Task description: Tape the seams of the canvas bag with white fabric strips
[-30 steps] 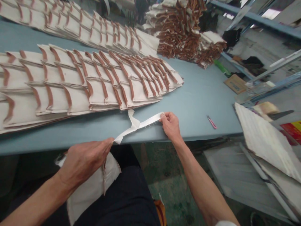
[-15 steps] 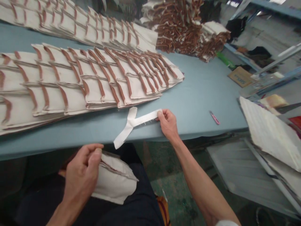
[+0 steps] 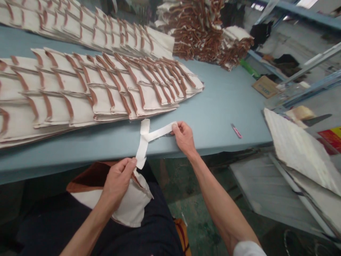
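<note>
A white cloth strip [image 3: 160,133] with a folded, branching shape and frayed edges lies partly over the table's front edge. My right hand [image 3: 184,138] pinches its right end between thumb and fingers. Below the edge, my left hand [image 3: 118,181] is closed on a cream cloth piece [image 3: 131,209] with a brown inner side, which hangs over my lap. The left thumb and fingertips meet at the strip's lower end; whether they grip the strip as well as the cloth piece I cannot tell.
Overlapping rows of cream pieces with brown edging [image 3: 112,89] cover the left of the blue table [image 3: 218,106]. A tall stack of brown-and-cream pieces [image 3: 197,32] stands behind. A pink cutter [image 3: 236,131] lies at right, with a cardboard box [image 3: 265,86] beyond it.
My left hand has moved up and right to the strip's lower end, bringing the cloth piece along and showing more of its brown inside. My right hand keeps its pinch.
</note>
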`<state>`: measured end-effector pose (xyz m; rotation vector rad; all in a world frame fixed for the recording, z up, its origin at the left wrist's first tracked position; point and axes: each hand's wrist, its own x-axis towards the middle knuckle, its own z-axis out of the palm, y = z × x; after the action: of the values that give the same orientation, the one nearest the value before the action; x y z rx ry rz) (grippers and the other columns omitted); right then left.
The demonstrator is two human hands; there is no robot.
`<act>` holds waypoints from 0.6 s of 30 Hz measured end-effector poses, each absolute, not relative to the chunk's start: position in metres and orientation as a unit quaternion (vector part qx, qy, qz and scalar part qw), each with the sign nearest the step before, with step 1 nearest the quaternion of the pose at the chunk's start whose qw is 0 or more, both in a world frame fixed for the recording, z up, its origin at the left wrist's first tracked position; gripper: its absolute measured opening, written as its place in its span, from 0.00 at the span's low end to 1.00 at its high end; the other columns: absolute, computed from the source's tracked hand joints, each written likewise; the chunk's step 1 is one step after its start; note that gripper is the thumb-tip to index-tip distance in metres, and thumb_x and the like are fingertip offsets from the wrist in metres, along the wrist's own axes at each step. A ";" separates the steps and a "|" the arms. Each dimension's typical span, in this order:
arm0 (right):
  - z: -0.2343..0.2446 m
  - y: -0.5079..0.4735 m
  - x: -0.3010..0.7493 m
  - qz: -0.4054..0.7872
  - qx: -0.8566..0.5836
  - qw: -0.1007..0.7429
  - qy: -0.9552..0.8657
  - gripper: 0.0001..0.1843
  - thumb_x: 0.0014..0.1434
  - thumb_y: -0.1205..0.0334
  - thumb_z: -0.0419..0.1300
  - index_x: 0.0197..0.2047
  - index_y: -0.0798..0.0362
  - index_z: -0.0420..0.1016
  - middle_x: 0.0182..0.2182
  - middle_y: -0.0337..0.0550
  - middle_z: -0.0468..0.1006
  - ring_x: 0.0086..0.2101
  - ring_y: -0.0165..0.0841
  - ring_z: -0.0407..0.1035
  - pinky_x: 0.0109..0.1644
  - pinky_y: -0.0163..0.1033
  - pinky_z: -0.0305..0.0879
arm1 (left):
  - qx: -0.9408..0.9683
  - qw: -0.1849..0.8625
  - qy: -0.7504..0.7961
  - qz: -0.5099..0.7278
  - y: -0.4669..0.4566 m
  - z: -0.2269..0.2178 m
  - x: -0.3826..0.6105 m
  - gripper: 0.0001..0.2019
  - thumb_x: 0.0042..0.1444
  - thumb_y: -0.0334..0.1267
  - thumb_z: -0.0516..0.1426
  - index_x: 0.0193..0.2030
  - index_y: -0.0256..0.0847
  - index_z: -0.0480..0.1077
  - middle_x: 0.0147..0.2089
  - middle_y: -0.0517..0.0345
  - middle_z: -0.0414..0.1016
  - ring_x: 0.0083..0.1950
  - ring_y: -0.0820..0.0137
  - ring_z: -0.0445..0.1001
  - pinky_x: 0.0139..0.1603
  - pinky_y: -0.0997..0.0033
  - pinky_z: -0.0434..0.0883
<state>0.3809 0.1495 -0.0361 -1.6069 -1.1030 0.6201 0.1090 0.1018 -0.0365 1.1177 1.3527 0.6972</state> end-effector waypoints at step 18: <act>-0.040 0.155 0.375 0.243 -0.701 0.522 -0.421 0.14 0.68 0.48 0.64 0.37 0.48 0.77 0.29 0.37 0.82 0.33 0.37 0.75 0.44 0.41 0.69 | 0.449 0.655 0.530 0.297 0.099 -0.059 0.155 0.23 0.72 0.59 0.64 0.35 0.40 0.75 0.27 0.67 0.72 0.25 0.73 0.69 0.28 0.71 0.70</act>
<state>0.3752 0.1548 -0.0399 -1.6785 -1.0075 0.5827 0.1549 0.0994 -0.0588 1.0173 1.2022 0.6744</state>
